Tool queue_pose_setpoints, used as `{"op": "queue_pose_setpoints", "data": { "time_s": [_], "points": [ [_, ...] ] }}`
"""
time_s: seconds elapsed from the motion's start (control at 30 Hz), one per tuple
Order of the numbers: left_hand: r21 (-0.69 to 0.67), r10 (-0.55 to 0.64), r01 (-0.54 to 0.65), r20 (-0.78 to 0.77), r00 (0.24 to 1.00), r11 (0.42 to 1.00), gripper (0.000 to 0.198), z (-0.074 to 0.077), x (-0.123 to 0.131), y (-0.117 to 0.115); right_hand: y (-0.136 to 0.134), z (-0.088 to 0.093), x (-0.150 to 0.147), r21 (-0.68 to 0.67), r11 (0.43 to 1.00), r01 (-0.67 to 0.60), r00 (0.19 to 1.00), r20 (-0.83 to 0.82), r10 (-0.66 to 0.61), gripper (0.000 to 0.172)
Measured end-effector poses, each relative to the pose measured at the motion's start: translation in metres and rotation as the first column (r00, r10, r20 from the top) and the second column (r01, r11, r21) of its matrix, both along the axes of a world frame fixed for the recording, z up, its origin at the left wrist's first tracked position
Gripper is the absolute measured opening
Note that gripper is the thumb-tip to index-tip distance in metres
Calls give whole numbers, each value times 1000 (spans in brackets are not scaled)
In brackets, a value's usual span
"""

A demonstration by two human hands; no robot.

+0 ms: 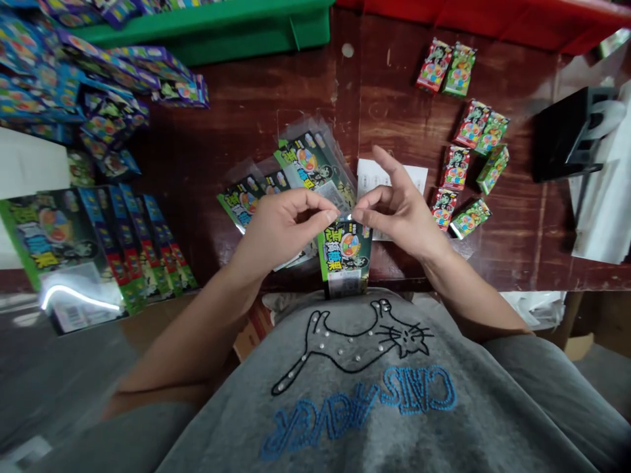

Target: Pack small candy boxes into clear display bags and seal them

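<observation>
Left of the packet (349, 253), the left hand (288, 226) has the packet's clear top pinched, thumb to forefinger; the packet sits between both hands; to its right, the right hand (407, 213) seemingly nips that top too, other fingers lifted. Light, level pinches should keep it flat.

Left hand (283, 226) and right hand (401, 209) pinch 1 printed packet (345, 253) by its far end.

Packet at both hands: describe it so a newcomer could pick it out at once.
Go to the near side of the dark table, by the grey shirt. There the left hand and right hand pinch the clear top of a green and black packet. Unlike the similar packets beyond, this one is in both hands, nearest the shirt.
</observation>
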State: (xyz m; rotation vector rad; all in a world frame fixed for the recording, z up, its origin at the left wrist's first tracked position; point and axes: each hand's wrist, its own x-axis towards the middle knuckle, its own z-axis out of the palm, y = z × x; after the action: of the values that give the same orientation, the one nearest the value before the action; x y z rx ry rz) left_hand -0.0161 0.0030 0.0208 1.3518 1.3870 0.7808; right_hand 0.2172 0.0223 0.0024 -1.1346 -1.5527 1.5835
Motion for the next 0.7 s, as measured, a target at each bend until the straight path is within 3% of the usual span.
{"op": "queue_pose_setpoints", "data": {
  "time_s": [0.2,0.33,0.43,0.57,0.7],
  "points": [
    [-37,-83,90,174,981,995,24,-7,-10,-4,-7,3,15,75,997,-33,999,24,31,79],
    [35,-46,42,133,990,999,16,-15,-7,-9,4,19,30,242,968,-73,996,73,57,43],
    [98,-28,20,85,996,995,13,-14,1,-10,21,40,30,319,923,-216,970,181,165,21],
    [92,-43,30,147,988,995,13,-17,8,-11,36,50,18,263,841,-473,847,399,352,17],
    [37,-32,26,188,982,999,11,-20,5,-13,35,35,8,293,821,-491,806,511,300,17]
  ]
}}
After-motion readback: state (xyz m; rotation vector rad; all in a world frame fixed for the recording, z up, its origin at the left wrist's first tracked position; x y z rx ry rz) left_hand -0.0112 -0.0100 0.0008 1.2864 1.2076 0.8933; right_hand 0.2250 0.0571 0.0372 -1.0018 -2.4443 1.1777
